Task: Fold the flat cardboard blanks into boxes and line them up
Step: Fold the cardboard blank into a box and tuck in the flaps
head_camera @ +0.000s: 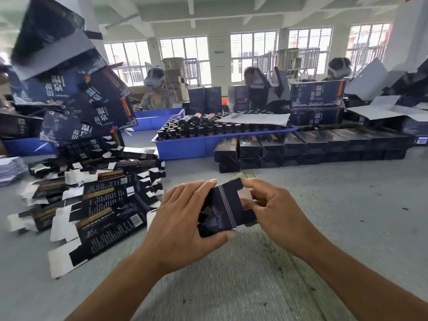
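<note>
Grey worktable (324,205) in a windowed packing hall | left hand (183,218) and right hand (275,209) both clamp a dark cardboard blank (222,207) between them above the table | left of the grip: flat blanks (99,205) | beyond it: finished boxes (308,144) in a row, large cartons (317,93) printed 温泉 | blue tray (185,147) of bottles.

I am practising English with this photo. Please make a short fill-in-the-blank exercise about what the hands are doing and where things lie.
1. Both hands, the left hand and the right hand, hold one dark ____.
2. The flat blanks lie in a pile to the ____ of the hands.
3. The bottles stand in a ____ tray.
4. The finished boxes are lined up in front of the ____.

Missing words: box; left; blue; tray
</note>
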Tool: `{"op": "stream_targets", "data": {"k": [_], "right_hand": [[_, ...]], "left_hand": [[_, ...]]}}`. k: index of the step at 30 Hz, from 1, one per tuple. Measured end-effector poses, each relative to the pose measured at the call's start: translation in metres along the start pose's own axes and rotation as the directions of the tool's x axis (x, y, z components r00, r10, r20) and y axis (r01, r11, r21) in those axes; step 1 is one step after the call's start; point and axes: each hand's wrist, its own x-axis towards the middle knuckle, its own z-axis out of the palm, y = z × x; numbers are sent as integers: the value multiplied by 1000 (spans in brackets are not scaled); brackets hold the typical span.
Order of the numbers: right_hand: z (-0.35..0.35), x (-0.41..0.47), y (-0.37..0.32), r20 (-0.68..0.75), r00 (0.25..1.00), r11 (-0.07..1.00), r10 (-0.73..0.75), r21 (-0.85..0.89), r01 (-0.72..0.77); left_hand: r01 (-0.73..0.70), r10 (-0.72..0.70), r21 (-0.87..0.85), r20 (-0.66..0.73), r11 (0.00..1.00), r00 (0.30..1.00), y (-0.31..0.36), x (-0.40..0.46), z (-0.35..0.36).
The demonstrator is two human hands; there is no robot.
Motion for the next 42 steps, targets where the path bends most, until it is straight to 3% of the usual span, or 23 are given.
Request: {"op": "stream_targets", "data": {"k": [8, 18, 24, 34, 39, 42], "right_hand": [[1, -3, -2, -21, 997, 994, -69, -84, 67], [5, -9, -4, -117, 984, 978, -136, -177, 114], [6, -11, -4, -78, 962, 898, -263, -385, 214], [5, -10, -5, -79, 948, 881, -308, -400, 252], [3, -11, -7, 85, 985, 912, -147, -374, 168], [6, -13, -9, 179, 976, 898, -127, -397, 189]], "left_hand": [[-102, 100, 45, 51, 994, 994, -1, 0, -5], [-91, 92, 54, -14, 994, 996, -1, 1, -8], [-72, 72, 69, 2, 995, 997, 1, -1, -7], [-72, 71, 56, 25, 996, 997, 5, 0, -7], [-36, 36, 6, 20, 999, 999, -1, -1, -6], [-9, 9, -5, 14, 1000, 1000, -6, -2, -6]]}}
